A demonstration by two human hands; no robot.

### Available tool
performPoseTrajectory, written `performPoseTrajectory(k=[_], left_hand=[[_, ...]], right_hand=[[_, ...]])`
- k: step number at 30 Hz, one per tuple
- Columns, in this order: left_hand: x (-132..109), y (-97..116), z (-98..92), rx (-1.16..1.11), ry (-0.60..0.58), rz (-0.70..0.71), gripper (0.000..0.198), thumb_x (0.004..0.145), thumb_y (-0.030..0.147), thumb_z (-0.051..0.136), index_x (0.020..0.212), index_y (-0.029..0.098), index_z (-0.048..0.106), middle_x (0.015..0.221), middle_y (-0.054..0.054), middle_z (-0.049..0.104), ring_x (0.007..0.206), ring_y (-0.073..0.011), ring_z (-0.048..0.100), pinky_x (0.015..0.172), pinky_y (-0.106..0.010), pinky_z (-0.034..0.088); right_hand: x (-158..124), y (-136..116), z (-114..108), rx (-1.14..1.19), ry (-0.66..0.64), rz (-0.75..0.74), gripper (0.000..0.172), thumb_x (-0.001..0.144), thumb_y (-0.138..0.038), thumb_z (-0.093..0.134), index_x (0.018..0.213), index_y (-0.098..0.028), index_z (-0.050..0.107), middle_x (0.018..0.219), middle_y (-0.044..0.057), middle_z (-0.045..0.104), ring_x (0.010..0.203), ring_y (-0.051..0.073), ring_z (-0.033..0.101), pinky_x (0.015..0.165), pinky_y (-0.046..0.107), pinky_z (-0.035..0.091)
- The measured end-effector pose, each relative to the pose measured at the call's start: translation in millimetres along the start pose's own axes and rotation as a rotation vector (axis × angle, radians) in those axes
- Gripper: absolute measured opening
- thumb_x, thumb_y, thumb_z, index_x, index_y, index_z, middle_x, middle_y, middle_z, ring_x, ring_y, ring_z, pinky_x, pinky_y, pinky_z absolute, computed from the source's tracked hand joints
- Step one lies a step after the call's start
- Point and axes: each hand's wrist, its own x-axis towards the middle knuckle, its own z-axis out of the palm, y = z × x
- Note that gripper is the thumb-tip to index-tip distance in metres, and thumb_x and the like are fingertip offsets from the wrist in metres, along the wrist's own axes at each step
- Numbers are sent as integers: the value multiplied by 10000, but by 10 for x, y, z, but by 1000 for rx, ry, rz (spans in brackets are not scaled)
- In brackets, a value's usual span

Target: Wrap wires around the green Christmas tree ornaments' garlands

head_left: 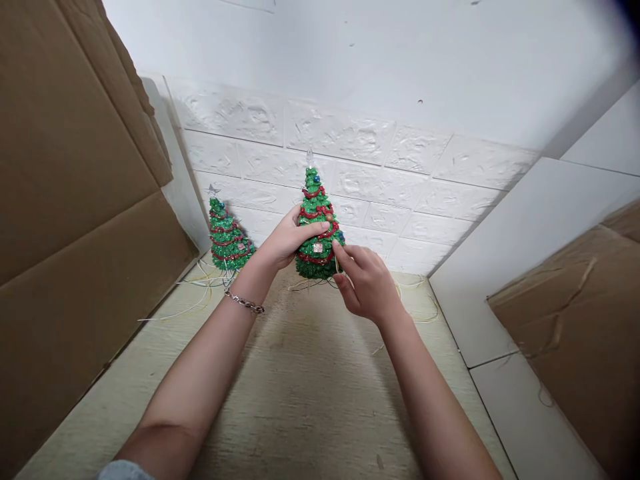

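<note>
Here, a small green Christmas tree is held upright near the far edge of the tabletop. The left hand is curled around its side, while its lower tier is pinched by the right hand. A second tree is set at the far left corner, among loose wires.

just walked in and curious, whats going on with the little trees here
A person holds a small green Christmas tree at the back of the table. The left hand grips its side; the right hand pinches at its lower edge. A second tree stands untouched to the left, with loose pale strands around both bases.
</note>
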Motion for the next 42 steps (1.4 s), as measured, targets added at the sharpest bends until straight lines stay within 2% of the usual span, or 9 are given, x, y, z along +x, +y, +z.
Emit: performPoseTrajectory(k=[6,10,15,19,26,31,36,40,42], left_hand=[[5,-15,-25,-1,-20,-11,423,589,239,799,940,155,578,855,-30,638,733,-142,605,675,-276,494],[-6,-12,-10,10,-101,-18,431,588,241,807,950,165,586,896,-41,651,762,-152,615,693,-280,495],[-35,18,11,49,-181,5,412,597,236,801,946,166,594,929,-62,662,798,-168,623,726,-288,490],[-41,1,32,77,-220,24,436,589,223,802,971,168,600,925,-59,664,813,-174,625,734,-290,487],[-30,-29,28,25,-131,-14,415,605,255,798,956,165,597,906,-59,667,768,-165,627,706,-289,497],[-29,0,-8,61,-175,10,398,602,243,800,941,165,607,946,-72,673,818,-181,636,748,-302,496],[-36,35,-22,45,-144,-12,518,565,225,819,1009,183,554,942,-62,666,834,-188,637,755,-320,502],[-26,34,-38,-68,-106,-6,561,535,252,833,1004,188,532,913,-40,646,830,-187,635,765,-334,513],[-18,7,-34,-121,-129,27,545,546,299,831,992,188,537,917,-45,639,856,-196,635,787,-337,514]], right_hand=[[30,-1,43,175,83,139,339,939,-274,368,1199,-209,577,921,86,638,840,207,579,724,368,482],[55,-2,30,457,203,307,146,895,-314,497,898,-224,613,802,27,636,751,159,595,674,310,489],[85,-60,30,612,280,533,180,802,-353,625,699,-221,559,676,-16,578,647,138,546,633,297,465],[86,-99,56,515,370,510,172,784,-349,663,667,-230,623,691,-4,557,684,154,531,637,313,451],[46,-85,126,235,429,309,172,867,-327,553,859,-276,718,807,48,570,757,186,536,695,382,453],[81,-100,160,493,397,578,110,800,-346,620,800,-258,686,899,48,569,890,200,552,765,383,466],[75,-43,201,741,314,847,436,633,-585,693,822,-218,553,1040,75,596,989,234,544,761,357,454],[56,-11,281,850,463,1051,526,741,-719,457,880,-214,503,1095,97,590,1036,228,545,807,369,449],[57,-7,339,954,432,1147,556,774,-722,377,949,-215,523,1108,96,610,1044,230,563,817,379,455]])
